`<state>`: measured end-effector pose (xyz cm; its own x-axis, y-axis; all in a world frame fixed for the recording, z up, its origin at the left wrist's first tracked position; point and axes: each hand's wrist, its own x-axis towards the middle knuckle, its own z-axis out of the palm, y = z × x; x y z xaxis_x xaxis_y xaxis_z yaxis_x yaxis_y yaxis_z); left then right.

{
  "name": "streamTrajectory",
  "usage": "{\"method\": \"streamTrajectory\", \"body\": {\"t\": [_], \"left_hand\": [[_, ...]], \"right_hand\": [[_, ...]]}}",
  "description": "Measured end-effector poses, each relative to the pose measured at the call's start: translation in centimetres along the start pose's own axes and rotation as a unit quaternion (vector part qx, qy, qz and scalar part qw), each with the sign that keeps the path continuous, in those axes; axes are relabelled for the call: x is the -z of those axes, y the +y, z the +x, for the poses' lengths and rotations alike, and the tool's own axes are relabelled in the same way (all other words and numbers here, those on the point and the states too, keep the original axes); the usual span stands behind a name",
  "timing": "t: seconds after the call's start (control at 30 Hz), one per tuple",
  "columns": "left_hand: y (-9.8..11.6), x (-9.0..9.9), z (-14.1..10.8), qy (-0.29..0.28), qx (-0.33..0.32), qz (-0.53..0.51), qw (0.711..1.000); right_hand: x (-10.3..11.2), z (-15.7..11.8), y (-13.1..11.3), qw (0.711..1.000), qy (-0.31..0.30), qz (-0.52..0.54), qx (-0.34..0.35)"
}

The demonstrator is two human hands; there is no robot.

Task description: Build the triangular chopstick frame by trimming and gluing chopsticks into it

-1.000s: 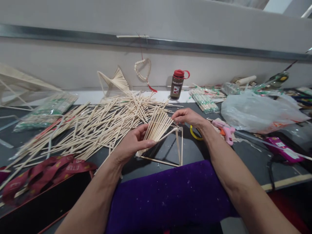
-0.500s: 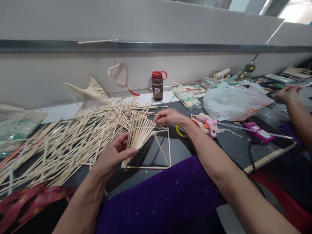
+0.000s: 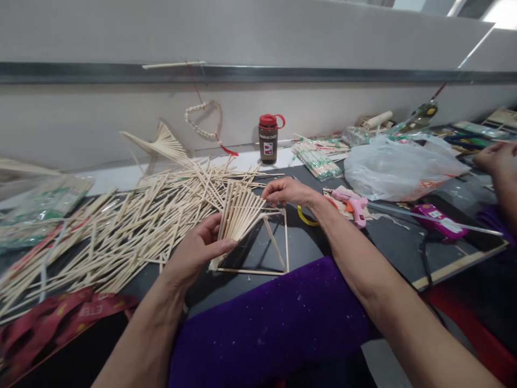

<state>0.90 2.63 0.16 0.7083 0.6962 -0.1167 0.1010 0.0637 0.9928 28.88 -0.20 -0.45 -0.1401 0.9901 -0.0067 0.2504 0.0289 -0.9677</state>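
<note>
A fan of thin wooden sticks (image 3: 241, 211) rises from a square stick frame (image 3: 250, 272) on the dark tabletop. My left hand (image 3: 197, 245) is wrapped round the fan's left side, its thumb laid across the lower sticks. At the upper right end of the fan, the fingertips of my right hand (image 3: 285, 189) are pinched together on a stick tip; the exact contact is too small to make out. A slanting stick stands inside the frame's right half. Left of my hands spreads a large heap of loose wooden sticks (image 3: 133, 226).
A pink glue gun (image 3: 355, 207) and yellow-handled scissors (image 3: 306, 216) lie beside my right forearm. Behind are a red-lidded bottle (image 3: 268, 143), packaged sticks (image 3: 319, 160) and a plastic bag (image 3: 399, 167). A purple device (image 3: 440, 221) lies at right, near another person's hand (image 3: 496, 159).
The whole scene has shifted slightly to the right as the view turned. Both hands keep the same hold on the stick fan.
</note>
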Motion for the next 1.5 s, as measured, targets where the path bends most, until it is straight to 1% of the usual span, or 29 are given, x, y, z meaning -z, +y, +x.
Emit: {"method": "streamTrajectory", "body": {"t": [0.4, 0.57, 0.67, 0.77, 0.83, 0.87, 0.9, 0.97, 1.03, 1.07, 1.1, 1.13, 1.17, 1.2, 1.23, 1.3, 1.33, 1.4, 1.43, 1.5], "left_hand": [[0.1, -0.2, 0.0, -0.001, -0.010, 0.008, 1.000], [0.1, -0.2, 0.0, -0.009, -0.013, 0.011, 1.000], [0.2, -0.2, -0.1, -0.011, -0.011, 0.016, 1.000], [0.3, 0.1, -0.3, -0.005, -0.023, 0.009, 1.000], [0.5, 0.4, -0.4, 0.020, -0.038, 0.004, 0.999], [0.6, 0.5, -0.4, 0.043, -0.045, 0.004, 0.998], [0.9, 0.6, -0.5, 0.076, -0.054, 0.002, 0.996], [1.7, 0.6, -0.8, 0.162, -0.078, -0.010, 0.984], [2.8, 0.3, -1.4, 0.241, -0.114, -0.034, 0.963], [3.5, 0.1, -1.7, 0.264, -0.130, -0.047, 0.954], [4.2, -0.3, -2.1, 0.271, -0.144, -0.057, 0.950], [4.8, -0.7, -2.5, 0.262, -0.153, -0.064, 0.951], [5.5, -1.1, -2.9, 0.236, -0.152, -0.067, 0.958], [6.1, -1.6, -3.3, 0.200, -0.149, -0.067, 0.966], [6.6, -2.1, -3.6, 0.151, -0.132, -0.059, 0.978], [7.5, -3.0, -4.2, 0.063, -0.095, -0.055, 0.992], [7.7, -3.4, -4.4, 0.034, -0.082, -0.065, 0.994], [7.9, -3.9, -4.7, 0.007, -0.066, -0.093, 0.993], [7.9, -4.0, -4.8, 0.004, -0.062, -0.104, 0.993], [7.6, -4.3, -5.1, 0.016, -0.059, -0.112, 0.992]], "right_hand": [[0.1, 0.1, 0.3, 1.000, 0.000, 0.013, -0.006], [0.2, 0.1, 0.3, 1.000, -0.005, 0.000, 0.005], [0.5, -0.1, 0.1, 1.000, -0.006, -0.009, 0.011], [1.4, -0.6, 0.0, 1.000, 0.006, -0.012, 0.012], [2.3, -1.1, 0.0, 1.000, 0.019, -0.006, 0.010], [2.7, -1.3, 0.0, 1.000, 0.028, 0.000, 0.010], [3.2, -1.6, -0.1, 0.999, 0.036, 0.007, 0.012], [3.8, -2.2, -0.9, 0.998, 0.056, 0.027, 0.026], [3.6, -2.9, -2.7, 0.994, 0.079, 0.034, 0.060], [3.2, -3.3, -4.0, 0.992, 0.087, 0.027, 0.086], [2.4, -3.8, -5.4, 0.989, 0.089, 0.009, 0.117], [1.4, -4.3, -6.9, 0.985, 0.082, -0.018, 0.153], [0.3, -4.9, -8.4, 0.979, 0.062, -0.044, 0.187], [-0.9, -5.5, -9.8, 0.973, 0.036, -0.078, 0.214], [-2.1, -6.1, -11.0, 0.964, 0.014, -0.117, 0.239], [-4.2, -7.0, -12.7, 0.938, -0.004, -0.192, 0.287], [-5.0, -7.4, -13.2, 0.927, -0.003, -0.218, 0.305], [-6.2, -7.9, -13.6, 0.910, 0.012, -0.252, 0.329], [-6.6, -8.1, -13.6, 0.904, 0.023, -0.264, 0.335], [-7.3, -8.3, -13.6, 0.896, 0.041, -0.294, 0.330]]}}
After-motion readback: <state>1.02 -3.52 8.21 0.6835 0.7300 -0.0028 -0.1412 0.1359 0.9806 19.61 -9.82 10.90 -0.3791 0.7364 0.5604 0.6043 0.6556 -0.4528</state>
